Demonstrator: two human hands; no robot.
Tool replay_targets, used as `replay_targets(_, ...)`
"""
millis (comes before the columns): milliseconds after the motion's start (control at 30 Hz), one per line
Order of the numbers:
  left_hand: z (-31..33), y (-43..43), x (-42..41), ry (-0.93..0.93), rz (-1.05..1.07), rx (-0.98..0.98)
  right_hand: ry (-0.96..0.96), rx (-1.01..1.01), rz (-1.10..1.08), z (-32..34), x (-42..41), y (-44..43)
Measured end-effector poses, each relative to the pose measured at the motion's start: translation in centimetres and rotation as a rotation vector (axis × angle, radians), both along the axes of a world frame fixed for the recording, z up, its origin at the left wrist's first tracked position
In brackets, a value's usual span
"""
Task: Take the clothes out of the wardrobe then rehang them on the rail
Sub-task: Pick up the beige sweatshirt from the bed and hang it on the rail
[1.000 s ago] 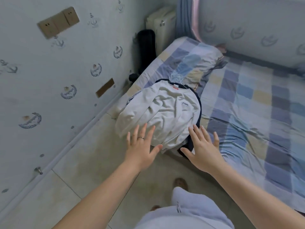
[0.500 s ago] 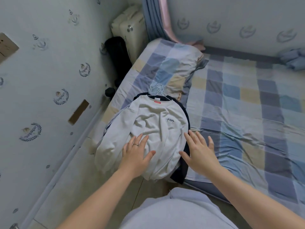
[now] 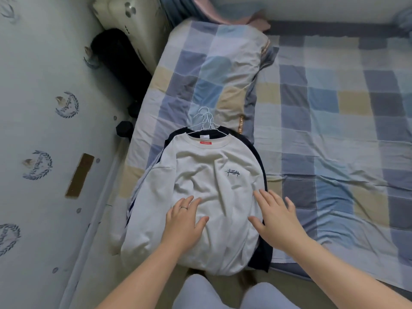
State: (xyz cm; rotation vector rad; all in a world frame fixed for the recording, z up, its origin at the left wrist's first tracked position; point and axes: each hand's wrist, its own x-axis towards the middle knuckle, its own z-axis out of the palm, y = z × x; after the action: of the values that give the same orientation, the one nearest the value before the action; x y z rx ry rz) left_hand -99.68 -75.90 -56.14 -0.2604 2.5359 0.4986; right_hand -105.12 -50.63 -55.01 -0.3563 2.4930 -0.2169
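A stack of clothes lies on the near left corner of the bed. On top is a cream sweatshirt (image 3: 207, 175) with a red neck label and a small dark chest print. A dark navy garment (image 3: 262, 253) shows under it along the right side and at the collar. White wire hangers (image 3: 204, 121) stick out past the collars toward the pillow. My left hand (image 3: 184, 221) lies flat on the sweatshirt's lower middle, fingers spread, a ring on one finger. My right hand (image 3: 276, 217) rests flat at the stack's right edge, fingers apart.
The bed has a checked blue, grey and beige sheet (image 3: 334, 121) and a matching pillow (image 3: 214, 70). A patterned wall (image 3: 44, 130) runs close on the left, with a black bag (image 3: 120, 61) and a cream suitcase (image 3: 131, 21) in the far corner. The stack's lower hem hangs over the bed's edge.
I have stepped closer to the bed. Both hands moved forward from just short of the stack and now rest flat on it.
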Motion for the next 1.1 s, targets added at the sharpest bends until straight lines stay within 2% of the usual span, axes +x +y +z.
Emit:
replay_targets(233,-12.2,-6.5,-9.8,-0.082,-0.031,0.023,-0.063,0.012,-0.129,-11.0,-8.6,-6.0)
replay_targets(400,-21.7,-10.7,-17.8,0.017,-0.055,-0.061,-0.061,-0.005,-0.22,-20.7,-15.8,-9.6)
replay_targets(567,-28.1,-13.8,-24.8,0.161,-0.034,-0.129,0.009,0.026,-0.233,-27.9,-22.4,-11.5)
replay_targets(767,-30.9,-16.2,-29.4,0.226,0.039,-0.155,0.035,0.031,-0.303,-32.2,-27.7,-12.1)
replay_targets(867,-31.1,-16.5,-31.5,0.233,0.107,-0.213,-0.02,0.048,-0.349,-33.2,-29.3,-12.0)
replay_targets(967,-30.6,-16.1,-32.7,0.237,0.084,-0.271,-0.062,0.051,-0.367,-33.0,-30.0,-11.9)
replay_targets(1100,-29.4,-15.9,-31.3,0.346,0.11,-0.042,-0.052,-0.008,-0.402,-31.8,-30.0,-11.3)
